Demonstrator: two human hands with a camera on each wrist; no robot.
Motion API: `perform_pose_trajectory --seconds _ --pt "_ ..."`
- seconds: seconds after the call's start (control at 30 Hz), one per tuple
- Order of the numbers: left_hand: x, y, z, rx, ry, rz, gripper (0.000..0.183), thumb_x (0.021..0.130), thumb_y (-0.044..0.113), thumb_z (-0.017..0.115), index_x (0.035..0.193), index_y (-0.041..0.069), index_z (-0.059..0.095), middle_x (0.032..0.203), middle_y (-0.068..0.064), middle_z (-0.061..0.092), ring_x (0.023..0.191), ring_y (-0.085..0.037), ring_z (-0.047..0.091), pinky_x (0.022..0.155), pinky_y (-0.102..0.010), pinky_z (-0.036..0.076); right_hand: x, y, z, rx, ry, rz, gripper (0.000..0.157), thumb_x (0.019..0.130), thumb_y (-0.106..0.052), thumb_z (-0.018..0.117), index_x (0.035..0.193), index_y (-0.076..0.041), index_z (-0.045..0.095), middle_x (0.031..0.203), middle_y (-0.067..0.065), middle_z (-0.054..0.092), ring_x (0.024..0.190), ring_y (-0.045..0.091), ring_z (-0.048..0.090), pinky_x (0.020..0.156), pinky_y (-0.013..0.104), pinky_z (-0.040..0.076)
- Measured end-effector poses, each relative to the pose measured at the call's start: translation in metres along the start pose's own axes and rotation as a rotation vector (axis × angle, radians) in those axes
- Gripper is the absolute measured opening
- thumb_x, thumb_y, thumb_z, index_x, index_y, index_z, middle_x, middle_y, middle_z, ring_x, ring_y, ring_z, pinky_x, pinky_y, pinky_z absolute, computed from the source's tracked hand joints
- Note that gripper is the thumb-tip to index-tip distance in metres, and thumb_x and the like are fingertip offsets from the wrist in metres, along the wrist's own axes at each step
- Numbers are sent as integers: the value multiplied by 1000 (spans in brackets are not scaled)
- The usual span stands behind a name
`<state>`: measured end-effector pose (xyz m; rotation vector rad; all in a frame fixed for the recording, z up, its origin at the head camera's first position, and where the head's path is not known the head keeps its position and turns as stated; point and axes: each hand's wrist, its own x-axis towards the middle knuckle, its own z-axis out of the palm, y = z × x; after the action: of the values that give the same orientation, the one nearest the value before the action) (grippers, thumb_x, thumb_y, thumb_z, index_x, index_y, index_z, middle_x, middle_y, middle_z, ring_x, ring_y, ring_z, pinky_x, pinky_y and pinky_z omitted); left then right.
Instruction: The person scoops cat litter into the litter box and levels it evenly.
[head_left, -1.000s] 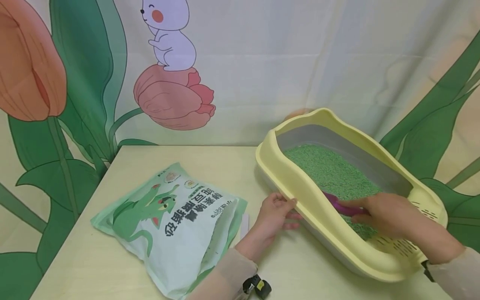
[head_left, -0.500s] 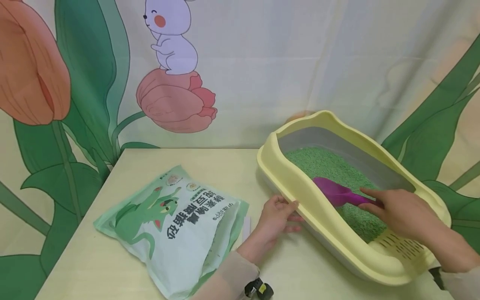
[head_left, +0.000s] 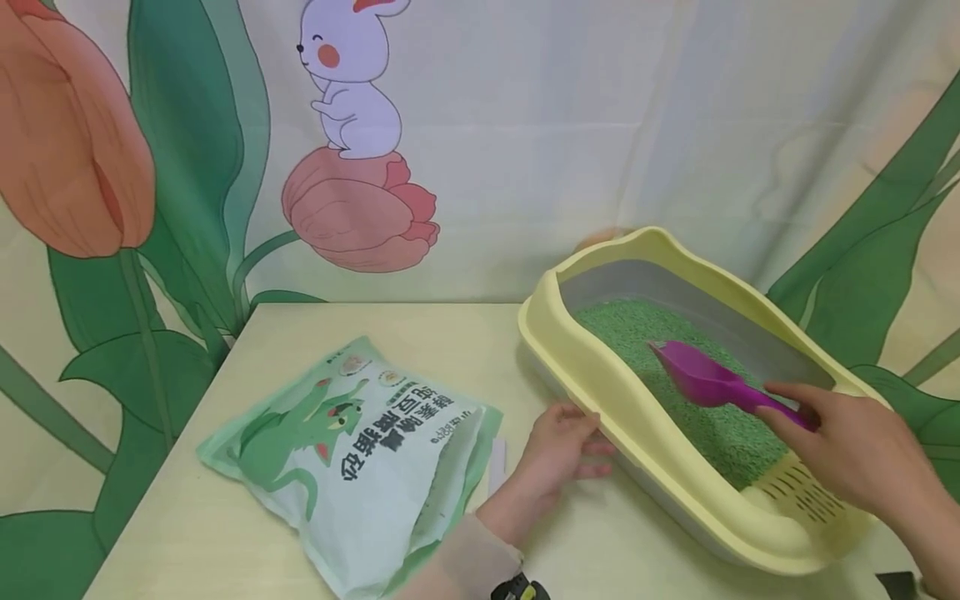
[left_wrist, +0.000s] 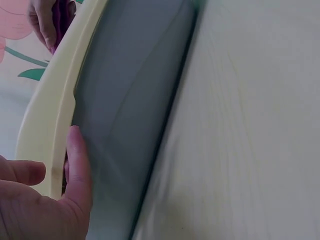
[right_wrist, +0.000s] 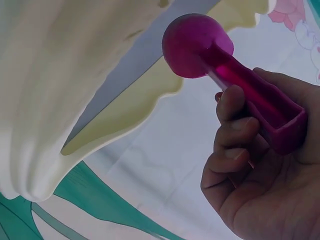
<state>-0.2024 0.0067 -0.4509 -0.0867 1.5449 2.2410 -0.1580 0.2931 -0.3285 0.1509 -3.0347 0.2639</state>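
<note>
A purple scoop [head_left: 701, 375] is in my right hand [head_left: 862, 450], its handle gripped in curled fingers. Its bowl hangs above the green pellet litter [head_left: 723, 442], inside the outline of the litter box. The litter box [head_left: 622, 383] has a yellow rim and grey walls. My left hand [head_left: 558, 454] is at the near-left rim; in the left wrist view the yellow edge lies between thumb [left_wrist: 30, 172] and forefinger. From below, in the right wrist view, the scoop [right_wrist: 197, 45] shows its rounded underside and hollow handle; whether its bowl holds pellets is hard to tell.
A white and green litter bag [head_left: 360, 467] with a cat drawing lies left on the pale table [head_left: 277, 325]. Beside it is a small white strip [head_left: 497, 465]. Behind the table hangs a printed cloth [head_left: 525, 150]. Slots pierce the box's near-right ledge [head_left: 802, 492].
The scoop has come up out of the litter, and my right hand has moved right with it. My left hand stays at the rim. The whole head view has shifted slightly.
</note>
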Motion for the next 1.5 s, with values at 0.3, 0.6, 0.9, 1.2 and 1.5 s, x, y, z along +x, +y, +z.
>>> perform_pose_trajectory --seconds 0.3,0.6,0.9,1.2,1.5 --pt "-23 8 0 7 -6 -19 59 102 26 66 150 3 40 137 -15 58 111 -30 68 78 -43 64 -16 1 -2 51 -92 90 60 107 -53 51 133 -3 69 70 -3 59 60 15 44 53 30 32" --pt "-33 13 -3 -1 -8 -31 60 103 22 63 153 4 36 142 -17 51 109 -26 68 76 -42 65 -13 9 -1 272 -249 162 53 111 -50 43 114 -5 72 68 1 60 52 13 44 47 30 34" --pt "-40 20 -5 -12 1 -19 53 101 23 63 146 4 42 141 -17 52 117 -33 67 75 -43 65 -13 19 2 363 -285 208 63 111 -49 41 134 5 63 70 4 61 51 14 46 47 32 38" --pt "-54 32 -10 6 -10 17 44 100 28 63 137 7 50 144 -19 53 114 -28 68 80 -42 64 -20 16 0 410 -242 241 66 110 -51 42 140 6 58 74 6 63 55 19 50 51 33 40" --pt "-80 61 -27 52 0 93 39 103 28 59 135 6 51 140 -15 57 121 -29 65 92 -42 61 -37 8 5 528 -201 382 69 111 -48 43 149 9 48 76 7 66 60 16 52 54 31 43"
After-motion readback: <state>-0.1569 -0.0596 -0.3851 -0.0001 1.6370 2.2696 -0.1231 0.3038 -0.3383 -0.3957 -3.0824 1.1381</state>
